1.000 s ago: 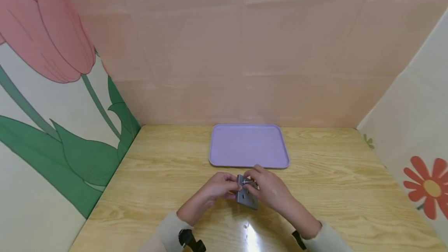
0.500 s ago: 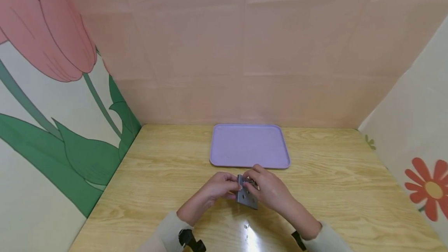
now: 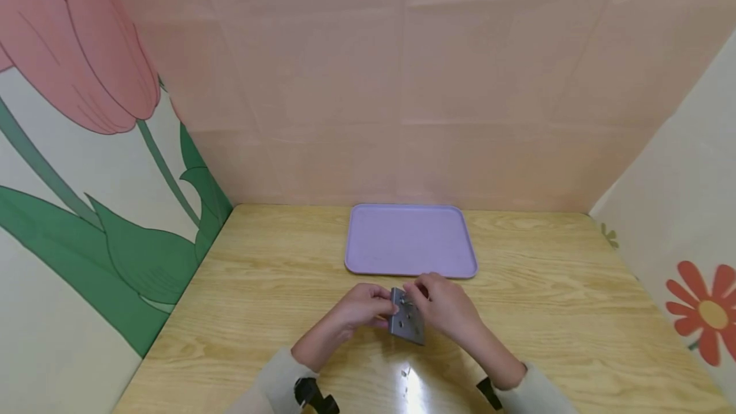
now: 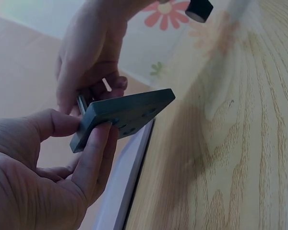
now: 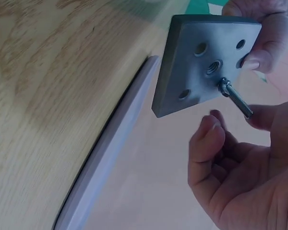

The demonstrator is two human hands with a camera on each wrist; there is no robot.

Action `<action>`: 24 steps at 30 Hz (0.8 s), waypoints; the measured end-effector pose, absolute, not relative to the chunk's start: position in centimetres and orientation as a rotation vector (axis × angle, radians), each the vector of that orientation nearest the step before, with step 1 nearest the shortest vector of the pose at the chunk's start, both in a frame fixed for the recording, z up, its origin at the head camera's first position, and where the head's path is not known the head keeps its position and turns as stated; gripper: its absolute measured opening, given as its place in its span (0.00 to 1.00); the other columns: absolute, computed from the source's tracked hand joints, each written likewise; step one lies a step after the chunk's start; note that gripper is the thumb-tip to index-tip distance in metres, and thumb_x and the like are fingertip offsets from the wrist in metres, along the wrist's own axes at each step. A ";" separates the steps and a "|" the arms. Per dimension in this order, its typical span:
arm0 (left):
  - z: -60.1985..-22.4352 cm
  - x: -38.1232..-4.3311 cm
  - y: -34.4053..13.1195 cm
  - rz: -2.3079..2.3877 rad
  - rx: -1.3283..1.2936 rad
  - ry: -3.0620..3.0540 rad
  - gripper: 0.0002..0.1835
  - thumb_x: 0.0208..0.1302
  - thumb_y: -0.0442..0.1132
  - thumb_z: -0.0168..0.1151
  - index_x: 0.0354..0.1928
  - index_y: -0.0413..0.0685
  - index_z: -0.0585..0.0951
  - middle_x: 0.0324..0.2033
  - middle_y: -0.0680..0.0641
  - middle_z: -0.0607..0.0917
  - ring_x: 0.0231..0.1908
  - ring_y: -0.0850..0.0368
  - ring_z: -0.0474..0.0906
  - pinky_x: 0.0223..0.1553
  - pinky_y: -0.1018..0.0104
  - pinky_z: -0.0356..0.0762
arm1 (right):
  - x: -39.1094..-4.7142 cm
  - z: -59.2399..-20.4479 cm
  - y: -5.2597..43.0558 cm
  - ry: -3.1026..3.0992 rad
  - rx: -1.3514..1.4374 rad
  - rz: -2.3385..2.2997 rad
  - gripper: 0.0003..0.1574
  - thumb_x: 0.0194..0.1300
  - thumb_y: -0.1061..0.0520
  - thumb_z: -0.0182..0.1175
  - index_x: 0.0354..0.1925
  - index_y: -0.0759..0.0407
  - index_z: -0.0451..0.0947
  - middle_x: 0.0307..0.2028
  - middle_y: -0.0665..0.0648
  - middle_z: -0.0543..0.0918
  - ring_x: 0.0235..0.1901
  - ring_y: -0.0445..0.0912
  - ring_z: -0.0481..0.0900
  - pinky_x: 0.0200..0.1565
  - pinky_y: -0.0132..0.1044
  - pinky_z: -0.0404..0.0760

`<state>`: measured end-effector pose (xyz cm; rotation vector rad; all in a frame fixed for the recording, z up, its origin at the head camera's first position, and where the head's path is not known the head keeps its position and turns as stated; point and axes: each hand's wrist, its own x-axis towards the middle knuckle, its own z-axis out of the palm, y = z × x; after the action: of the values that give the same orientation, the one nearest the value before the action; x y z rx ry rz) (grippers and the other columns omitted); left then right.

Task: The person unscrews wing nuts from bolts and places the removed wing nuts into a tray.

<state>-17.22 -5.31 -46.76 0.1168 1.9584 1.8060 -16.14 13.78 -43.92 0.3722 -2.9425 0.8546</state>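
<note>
My left hand (image 3: pixel 362 304) pinches a grey square metal plate (image 3: pixel 408 329) by one edge, held above the table. Several holes show in the plate's face in the right wrist view, with a threaded one at the middle. Out of a hole near the gripped edge sticks a threaded bolt (image 5: pixel 240 102), with a nut (image 5: pixel 224 87) on it close to the plate. Beside it is my right hand (image 5: pixel 259 167), one digit at the bolt's tip and the other fingers bent loosely, apart from the nut. Fingers of the left hand (image 4: pixel 43 167) lie against the plate's underside.
A purple tray (image 3: pixel 411 241) lies on the wood-grain table (image 3: pixel 276 254) just beyond the hands. A pink backdrop (image 3: pixel 402 82) rises at the table's far edge, and flower-printed panels stand to the left and right.
My right hand has drawn slightly right, off the nut and bolt that its fingers were around, so more of the plate's face shows. The left hand and plate have hardly moved.
</note>
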 end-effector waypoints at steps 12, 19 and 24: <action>-46.8 -17.2 -5.2 1.780 0.132 1.982 0.12 0.59 0.31 0.66 0.44 0.31 0.84 0.34 0.45 0.87 0.34 0.57 0.84 0.34 0.65 0.86 | -16.2 -44.4 13.7 -3.069 0.364 0.916 0.22 0.74 0.42 0.57 0.24 0.48 0.78 0.18 0.47 0.72 0.19 0.42 0.69 0.21 0.35 0.67; -46.8 -17.2 -5.1 1.776 0.130 1.995 0.12 0.58 0.30 0.67 0.43 0.31 0.84 0.33 0.46 0.88 0.34 0.58 0.83 0.35 0.64 0.86 | -16.2 -44.5 13.5 -3.085 0.368 0.888 0.20 0.73 0.43 0.59 0.25 0.49 0.79 0.20 0.47 0.73 0.20 0.42 0.69 0.22 0.35 0.67; -46.9 -17.4 -5.1 1.779 0.111 1.987 0.11 0.57 0.30 0.67 0.42 0.32 0.84 0.33 0.47 0.87 0.34 0.58 0.83 0.34 0.65 0.86 | -16.3 -44.4 13.6 -3.108 0.365 0.855 0.21 0.72 0.41 0.59 0.24 0.48 0.79 0.19 0.47 0.73 0.20 0.42 0.69 0.22 0.35 0.66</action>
<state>-17.36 -5.10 -46.92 0.1111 1.9873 1.7790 -16.27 13.57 -44.41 0.3651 -3.1083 0.8549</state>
